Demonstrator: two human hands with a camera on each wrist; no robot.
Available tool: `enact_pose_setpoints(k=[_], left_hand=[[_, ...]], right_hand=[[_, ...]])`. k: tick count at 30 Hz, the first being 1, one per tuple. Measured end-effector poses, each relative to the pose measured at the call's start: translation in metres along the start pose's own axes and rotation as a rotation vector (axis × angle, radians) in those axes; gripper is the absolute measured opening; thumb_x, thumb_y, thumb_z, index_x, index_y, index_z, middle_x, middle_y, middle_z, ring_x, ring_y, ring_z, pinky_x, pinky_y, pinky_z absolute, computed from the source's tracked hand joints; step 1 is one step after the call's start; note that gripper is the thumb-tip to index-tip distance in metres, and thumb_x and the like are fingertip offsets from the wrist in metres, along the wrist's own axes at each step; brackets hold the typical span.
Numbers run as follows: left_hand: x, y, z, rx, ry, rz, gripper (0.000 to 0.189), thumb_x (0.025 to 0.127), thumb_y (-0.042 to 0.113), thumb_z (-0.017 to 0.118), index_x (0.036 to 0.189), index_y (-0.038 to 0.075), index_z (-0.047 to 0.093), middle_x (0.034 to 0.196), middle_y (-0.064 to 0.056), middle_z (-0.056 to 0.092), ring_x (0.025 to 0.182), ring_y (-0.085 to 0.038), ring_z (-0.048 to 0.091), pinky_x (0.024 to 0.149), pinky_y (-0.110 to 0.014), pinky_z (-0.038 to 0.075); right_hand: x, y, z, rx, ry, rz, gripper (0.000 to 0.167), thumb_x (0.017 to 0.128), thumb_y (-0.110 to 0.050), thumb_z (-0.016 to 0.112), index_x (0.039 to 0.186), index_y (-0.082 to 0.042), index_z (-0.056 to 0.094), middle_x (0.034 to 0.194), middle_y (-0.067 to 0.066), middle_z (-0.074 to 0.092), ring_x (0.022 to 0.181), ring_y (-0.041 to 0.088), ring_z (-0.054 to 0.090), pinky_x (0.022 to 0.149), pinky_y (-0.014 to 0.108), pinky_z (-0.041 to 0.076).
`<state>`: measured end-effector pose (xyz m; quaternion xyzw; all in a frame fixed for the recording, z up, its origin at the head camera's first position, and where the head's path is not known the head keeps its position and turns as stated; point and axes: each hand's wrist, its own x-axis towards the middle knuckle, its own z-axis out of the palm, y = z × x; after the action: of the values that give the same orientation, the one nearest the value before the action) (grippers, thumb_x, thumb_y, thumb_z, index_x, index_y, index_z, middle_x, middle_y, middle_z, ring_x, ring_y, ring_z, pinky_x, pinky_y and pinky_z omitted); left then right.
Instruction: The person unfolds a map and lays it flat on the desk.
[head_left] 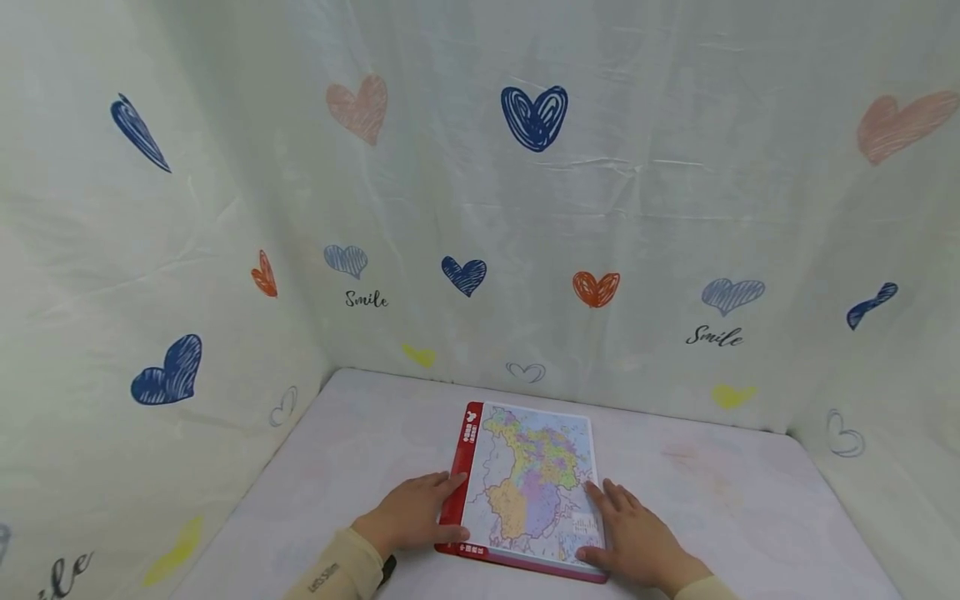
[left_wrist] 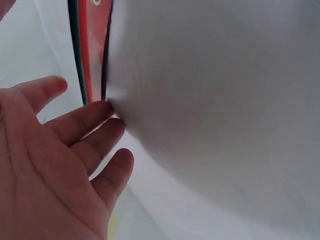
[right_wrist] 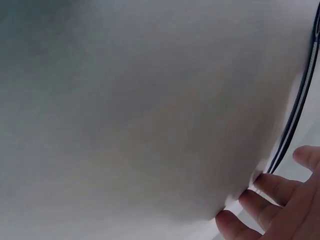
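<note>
A rectangular map board (head_left: 528,483) lies flat on the white table, its face printed with a map of coloured regions and a red strip down its left side. My left hand (head_left: 412,510) rests at that red side, thumb and fingertips touching it. On the opposite side, my right hand (head_left: 636,537) touches the right edge, its thumb near the front corner. In the left wrist view the left fingers (left_wrist: 95,125) are fairly straight, fingertips down at the tabletop beside the board's layered edge. The right wrist view shows the right fingers (right_wrist: 260,207) likewise, fingertips against the tabletop.
The white tabletop (head_left: 720,475) extends on both sides of the board, with a faint reddish smudge at right. A pale curtain (head_left: 637,208) printed with hearts and "Smile" hangs behind the table and at its sides.
</note>
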<state>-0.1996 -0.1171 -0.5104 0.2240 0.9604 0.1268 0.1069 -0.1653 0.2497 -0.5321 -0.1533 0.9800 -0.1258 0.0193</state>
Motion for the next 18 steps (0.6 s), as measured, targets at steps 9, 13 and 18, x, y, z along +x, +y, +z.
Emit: enact_pose_setpoints(k=[9,13,18], left_hand=[[0.005,0.005,-0.002,-0.095,0.015,-0.004,0.081,0.083,0.059,0.071,0.146,0.013,0.050,0.132,-0.012,0.059,0.120,-0.032,0.056,0.098,-0.053,0.046],[0.007,0.006,-0.004,-0.152,0.031,-0.038,0.078,0.082,0.053,0.075,0.145,0.012,0.052,0.129,-0.013,0.059,0.115,-0.031,0.057,0.095,-0.053,0.049],[0.011,0.007,-0.005,-0.262,0.061,-0.079,0.075,0.080,0.038,0.082,0.143,0.010,0.054,0.122,-0.012,0.058,0.106,-0.028,0.058,0.091,-0.049,0.052]], right_hand=[[0.007,-0.004,-0.001,0.049,-0.047,0.039,0.104,0.069,-0.063,0.080,0.150,-0.010,0.044,0.146,0.025,0.044,0.132,0.048,0.042,0.099,0.062,0.040],[0.007,-0.006,-0.003,0.064,-0.049,0.042,0.104,0.069,-0.060,0.082,0.150,-0.009,0.043,0.145,0.027,0.044,0.131,0.049,0.043,0.097,0.063,0.041],[0.008,-0.007,-0.001,0.070,-0.046,0.046,0.103,0.068,-0.058,0.083,0.150,-0.010,0.043,0.145,0.027,0.044,0.130,0.048,0.044,0.096,0.063,0.042]])
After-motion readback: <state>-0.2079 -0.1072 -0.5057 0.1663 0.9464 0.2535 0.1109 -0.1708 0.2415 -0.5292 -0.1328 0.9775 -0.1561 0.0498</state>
